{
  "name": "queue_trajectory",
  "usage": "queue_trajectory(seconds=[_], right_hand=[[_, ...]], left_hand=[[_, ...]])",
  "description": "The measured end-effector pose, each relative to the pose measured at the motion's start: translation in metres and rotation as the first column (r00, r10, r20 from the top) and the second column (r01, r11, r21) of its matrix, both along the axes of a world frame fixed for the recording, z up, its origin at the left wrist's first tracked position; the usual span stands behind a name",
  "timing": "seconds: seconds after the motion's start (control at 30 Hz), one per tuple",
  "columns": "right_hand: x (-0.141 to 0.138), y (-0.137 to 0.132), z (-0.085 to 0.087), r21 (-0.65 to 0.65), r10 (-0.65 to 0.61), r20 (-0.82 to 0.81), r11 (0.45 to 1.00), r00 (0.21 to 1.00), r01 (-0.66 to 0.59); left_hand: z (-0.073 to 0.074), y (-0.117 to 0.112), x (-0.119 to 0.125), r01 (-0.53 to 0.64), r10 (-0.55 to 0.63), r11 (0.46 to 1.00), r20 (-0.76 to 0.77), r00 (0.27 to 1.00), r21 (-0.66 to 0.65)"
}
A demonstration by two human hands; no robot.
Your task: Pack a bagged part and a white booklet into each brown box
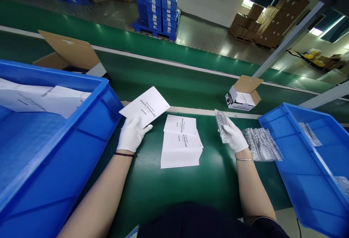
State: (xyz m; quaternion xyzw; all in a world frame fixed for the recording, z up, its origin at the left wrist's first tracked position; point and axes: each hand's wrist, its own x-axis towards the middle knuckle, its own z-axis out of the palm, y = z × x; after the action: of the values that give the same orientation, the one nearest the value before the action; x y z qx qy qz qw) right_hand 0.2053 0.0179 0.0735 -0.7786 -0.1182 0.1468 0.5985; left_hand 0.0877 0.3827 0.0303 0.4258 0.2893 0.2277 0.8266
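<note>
My left hand [132,134], in a white glove, holds a white printed booklet [147,107] tilted above the green bench. In my gloved right hand [236,136] is a clear plastic bag [222,125] with small parts I cannot make out. Between the hands lies a stack of the same booklets [181,154], the top ones slightly fanned. Several similar bags [262,144] overlap on the bench just right of my right wrist. An open carton [240,98] with a white printed sheet or booklet on top stands beyond my right hand.
A large blue bin [62,150] with booklets is at the left; another blue bin [305,169] with bags is at the right. Behind the left bin stands an open brown carton [73,54]. A metal post [290,38] rises at the back right. Stacked blue crates [156,12] stand beyond.
</note>
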Motion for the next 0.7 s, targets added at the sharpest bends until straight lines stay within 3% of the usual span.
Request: queue_trajectory(seconds=[0.17,0.3,0.53,0.7], right_hand=[[0.001,0.004,-0.026,0.148,-0.059,-0.109,0.986,0.992,0.075],[0.003,-0.001,-0.042,0.3,-0.121,-0.22,0.936,0.968,0.185],[0.01,0.0,-0.048,0.32,-0.182,-0.374,0.895,0.91,0.31],[0.005,0.004,-0.046,0.373,-0.094,-0.348,0.899,0.933,0.23]], left_hand=[[-0.003,0.0,0.002,0.014,-0.014,1.0,-0.016,1.0,0.023],[-0.005,-0.003,0.002,0.052,-0.052,0.999,-0.005,0.999,-0.006],[-0.007,-0.001,0.0,0.133,-0.131,0.991,0.084,0.988,-0.02],[-0.008,-0.003,-0.001,0.087,-0.076,0.994,0.146,0.986,-0.068]])
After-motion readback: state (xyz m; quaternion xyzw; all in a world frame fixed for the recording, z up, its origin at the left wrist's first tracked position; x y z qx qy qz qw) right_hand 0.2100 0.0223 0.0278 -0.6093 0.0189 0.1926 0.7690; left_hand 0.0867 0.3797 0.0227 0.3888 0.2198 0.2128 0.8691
